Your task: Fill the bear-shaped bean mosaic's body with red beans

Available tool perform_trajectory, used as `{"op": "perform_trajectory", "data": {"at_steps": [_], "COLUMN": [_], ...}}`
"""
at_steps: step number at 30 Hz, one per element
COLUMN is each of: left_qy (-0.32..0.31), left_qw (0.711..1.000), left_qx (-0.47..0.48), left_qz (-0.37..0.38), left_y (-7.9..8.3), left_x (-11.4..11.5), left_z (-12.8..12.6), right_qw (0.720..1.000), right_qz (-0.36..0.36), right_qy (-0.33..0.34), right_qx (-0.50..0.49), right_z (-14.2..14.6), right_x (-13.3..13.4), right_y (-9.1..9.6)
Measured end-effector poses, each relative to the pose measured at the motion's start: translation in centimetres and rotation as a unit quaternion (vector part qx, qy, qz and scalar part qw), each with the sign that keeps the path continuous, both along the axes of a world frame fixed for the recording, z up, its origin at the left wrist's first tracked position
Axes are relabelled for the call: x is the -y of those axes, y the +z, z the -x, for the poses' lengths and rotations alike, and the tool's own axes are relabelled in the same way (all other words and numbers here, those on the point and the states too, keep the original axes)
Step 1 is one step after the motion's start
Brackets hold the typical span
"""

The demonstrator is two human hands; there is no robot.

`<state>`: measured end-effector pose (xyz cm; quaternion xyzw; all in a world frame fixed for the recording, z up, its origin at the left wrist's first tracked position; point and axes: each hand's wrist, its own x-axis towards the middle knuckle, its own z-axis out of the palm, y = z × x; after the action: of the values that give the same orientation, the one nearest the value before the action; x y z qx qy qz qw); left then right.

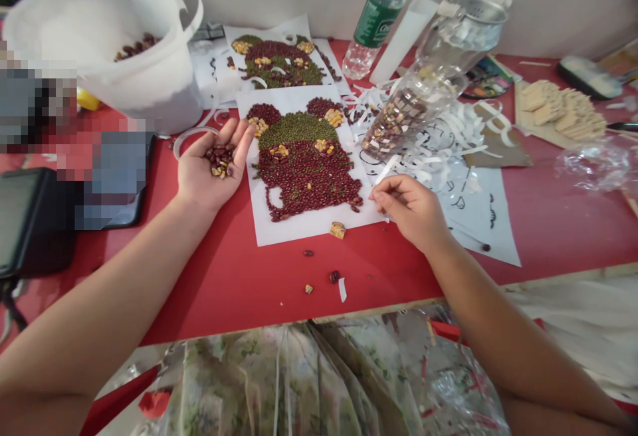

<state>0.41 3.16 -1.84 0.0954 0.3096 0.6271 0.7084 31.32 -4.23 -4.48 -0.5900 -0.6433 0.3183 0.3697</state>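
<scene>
My left hand (212, 170) lies palm up, cupping a small heap of dark red beans and yellow corn kernels (220, 161). It rests just left of a paper sheet (254, 217) bearing a bear-like picture of glued red beans, green mung beans and corn (304, 163). My right hand (409, 213) hovers at the sheet's lower right edge, fingertips pinched together, with nothing visible between them. A corn piece (337, 230) lies just below the sheet, and a few loose beans (333, 276) sit on the red table (259, 303). A second bean picture (282, 64) lies farther back.
A white plastic bucket (100, 44) holding dark beans stands at back left. A clear bottle (403, 110) containing seeds lies at right among white paper strips (438, 150). A green-labelled bottle (373, 30) stands behind. Wooden craft sticks (561, 110) lie at right. Crumpled plastic hangs below the table's front edge.
</scene>
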Motion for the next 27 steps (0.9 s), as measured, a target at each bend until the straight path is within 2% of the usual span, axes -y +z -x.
{"op": "perform_trajectory", "data": {"at_steps": [2,4,8,10,12,15,20,24,27], "left_qy": [-0.005,-0.011,-0.018,-0.018,-0.011,-0.004,-0.004,-0.012,-0.041], "left_qw": [1.0,1.0,1.0,1.0,1.0,1.0,1.0,1.0,0.999], "left_qx": [-0.001,0.002,0.01,0.009,0.006,0.005,0.013,0.027,0.027], "left_qz": [-0.006,-0.012,-0.016,-0.015,-0.014,-0.012,0.003,0.007,0.019], "left_y": [0.0,0.0,0.0,0.0,-0.1,-0.1,0.1,0.6,0.8], "left_x": [0.0,0.0,0.1,0.1,0.1,0.0,0.1,0.9,1.6], "left_z": [0.0,0.1,0.2,0.2,0.1,0.1,0.0,-0.8,-1.4], "right_qw": [1.0,0.995,0.96,0.945,0.938,0.933,0.932,0.94,0.932], "right_qz": [-0.026,-0.075,-0.164,-0.185,-0.178,-0.129,-0.076,-0.1,-0.139], "right_qy": [0.001,0.036,0.147,0.172,0.184,0.214,0.249,0.236,0.255], "right_qx": [0.01,0.062,0.171,0.206,0.235,0.259,0.253,0.227,0.215], "right_z": [-0.2,-0.2,0.2,0.3,0.3,0.2,0.8,2.9,5.2], "right_x": [0.1,0.2,0.5,0.5,0.5,0.3,-0.5,-1.6,-2.7], "right_y": [-0.1,0.0,0.1,0.1,0.1,0.4,2.4,4.9,6.4]}}
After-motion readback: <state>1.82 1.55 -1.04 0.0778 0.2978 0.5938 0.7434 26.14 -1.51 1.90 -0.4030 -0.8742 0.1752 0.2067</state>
